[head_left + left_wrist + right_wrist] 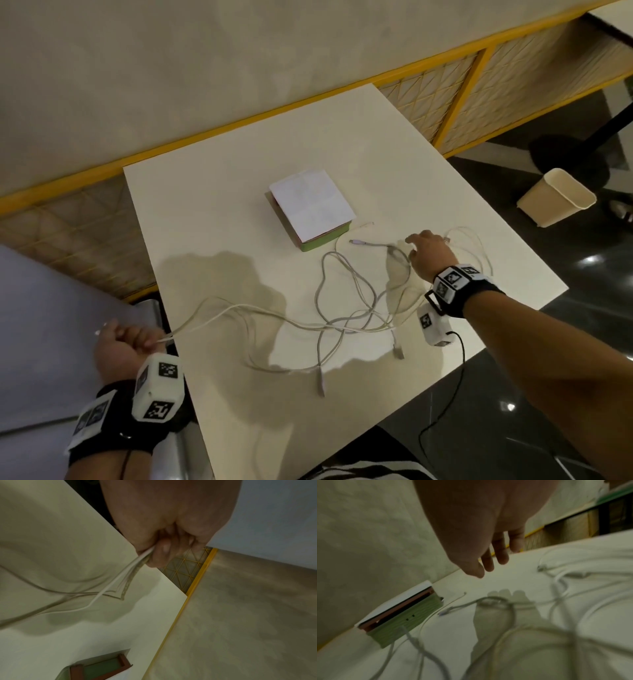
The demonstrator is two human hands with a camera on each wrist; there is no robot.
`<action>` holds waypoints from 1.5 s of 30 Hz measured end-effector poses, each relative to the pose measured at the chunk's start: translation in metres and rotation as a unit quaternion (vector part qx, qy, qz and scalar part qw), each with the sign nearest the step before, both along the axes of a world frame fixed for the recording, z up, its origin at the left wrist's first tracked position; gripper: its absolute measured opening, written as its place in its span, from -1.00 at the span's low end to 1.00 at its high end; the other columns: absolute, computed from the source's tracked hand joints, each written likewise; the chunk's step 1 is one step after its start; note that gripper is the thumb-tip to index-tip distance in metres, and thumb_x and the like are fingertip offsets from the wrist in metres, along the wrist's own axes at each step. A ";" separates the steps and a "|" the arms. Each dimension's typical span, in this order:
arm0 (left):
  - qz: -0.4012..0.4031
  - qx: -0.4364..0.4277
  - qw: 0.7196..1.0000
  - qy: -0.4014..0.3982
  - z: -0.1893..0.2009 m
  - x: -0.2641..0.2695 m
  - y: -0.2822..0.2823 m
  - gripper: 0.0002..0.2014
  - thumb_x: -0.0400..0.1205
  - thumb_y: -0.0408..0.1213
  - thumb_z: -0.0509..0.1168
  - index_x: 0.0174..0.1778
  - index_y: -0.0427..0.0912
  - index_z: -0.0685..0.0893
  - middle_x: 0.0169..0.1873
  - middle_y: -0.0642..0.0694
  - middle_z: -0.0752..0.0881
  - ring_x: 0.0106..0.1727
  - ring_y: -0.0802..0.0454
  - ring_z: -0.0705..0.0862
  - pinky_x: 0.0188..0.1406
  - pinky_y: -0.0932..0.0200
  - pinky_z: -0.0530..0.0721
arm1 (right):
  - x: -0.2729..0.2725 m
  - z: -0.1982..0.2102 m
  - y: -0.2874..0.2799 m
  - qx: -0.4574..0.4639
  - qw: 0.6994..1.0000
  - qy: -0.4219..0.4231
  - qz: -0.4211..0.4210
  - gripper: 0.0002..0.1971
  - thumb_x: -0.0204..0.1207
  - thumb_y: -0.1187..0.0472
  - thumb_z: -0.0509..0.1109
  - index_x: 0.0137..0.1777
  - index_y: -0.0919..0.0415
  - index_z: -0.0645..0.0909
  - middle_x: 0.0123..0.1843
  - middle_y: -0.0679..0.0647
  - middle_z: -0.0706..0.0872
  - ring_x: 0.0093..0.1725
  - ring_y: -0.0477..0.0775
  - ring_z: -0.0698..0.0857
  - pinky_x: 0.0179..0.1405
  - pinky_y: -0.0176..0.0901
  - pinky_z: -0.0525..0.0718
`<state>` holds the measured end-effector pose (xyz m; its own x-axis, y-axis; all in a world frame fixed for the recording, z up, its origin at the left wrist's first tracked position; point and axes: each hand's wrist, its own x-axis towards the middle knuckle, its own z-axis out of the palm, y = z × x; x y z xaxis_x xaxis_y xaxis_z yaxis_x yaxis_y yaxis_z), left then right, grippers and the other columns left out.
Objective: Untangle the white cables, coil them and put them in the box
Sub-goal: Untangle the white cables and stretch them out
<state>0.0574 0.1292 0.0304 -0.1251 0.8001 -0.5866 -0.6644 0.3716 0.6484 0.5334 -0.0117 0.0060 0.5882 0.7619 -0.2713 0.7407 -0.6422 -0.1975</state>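
Several white cables (pixel 342 315) lie tangled across the white table (pixel 219 219), their loops crossing near its middle and right side. My left hand (pixel 128 337) hangs past the table's left edge, fingers curled round a bunch of cable strands (pixel 130 569) stretched toward the tangle. My right hand (pixel 426 250) hovers over the cables (pixel 505 601) at the right with its fingers (pixel 500 555) straight, holding nothing. The green box (pixel 310 212) under a white lid stands at the table's middle back and shows again as the box (pixel 399 616) in the right wrist view.
A cream wall with a yellow-framed lattice panel (pixel 442 99) runs behind the table. A beige bin (pixel 556 197) stands on the dark floor to the right. A grey seat surface (pixel 44 325) lies left of the table.
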 end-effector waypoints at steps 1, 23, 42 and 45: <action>-0.002 -0.005 1.000 0.003 0.001 0.003 0.000 -0.52 0.70 -0.24 0.00 -0.61 -0.02 0.22 -0.74 0.06 0.16 -0.72 0.16 0.13 -0.68 0.38 0.18 | -0.007 -0.008 0.012 -0.016 1.000 0.021 0.008 -0.63 0.57 0.27 0.18 0.37 0.16 0.51 0.34 0.24 0.54 0.33 0.32 0.49 0.28 0.20 0.55; -0.150 0.008 0.988 -0.044 0.036 0.079 0.001 -0.54 0.68 0.00 0.11 -0.56 -0.02 0.30 -0.79 0.06 0.20 -0.72 0.11 0.03 -0.75 0.39 0.12 | -0.082 0.049 0.028 0.257 0.929 0.267 -0.007 -0.85 0.64 0.18 0.22 -0.07 0.21 0.58 -0.46 0.01 0.62 -0.50 -0.16 0.54 -0.44 -0.43 0.46; -0.237 0.006 0.970 0.045 0.046 0.125 -0.026 -0.64 0.73 -0.08 0.15 -0.34 -0.18 0.48 -0.71 0.08 0.20 -0.70 0.18 0.18 -0.70 0.31 0.24 | -0.218 0.057 0.052 0.200 0.887 0.358 0.213 -0.79 0.61 0.10 0.28 0.17 0.14 0.54 -0.32 -0.12 0.69 -0.34 -0.13 0.66 -0.21 -0.26 0.60; -0.215 0.014 0.975 0.050 0.046 0.119 -0.018 -0.58 0.73 0.00 0.10 -0.41 -0.14 0.40 -0.72 0.09 0.22 -0.70 0.18 0.20 -0.69 0.32 0.30 | -0.199 0.042 0.043 0.111 0.898 0.336 0.263 -0.81 0.57 0.01 0.32 0.03 0.12 0.59 -0.43 -0.15 0.56 -0.46 -0.22 0.51 -0.34 -0.30 0.49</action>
<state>0.1768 0.1110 0.0759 0.1700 0.8072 -0.5653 -0.3841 0.5825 0.7163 0.3341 0.0315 0.0482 -0.1077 0.9654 -0.2376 0.5952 -0.1288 -0.7932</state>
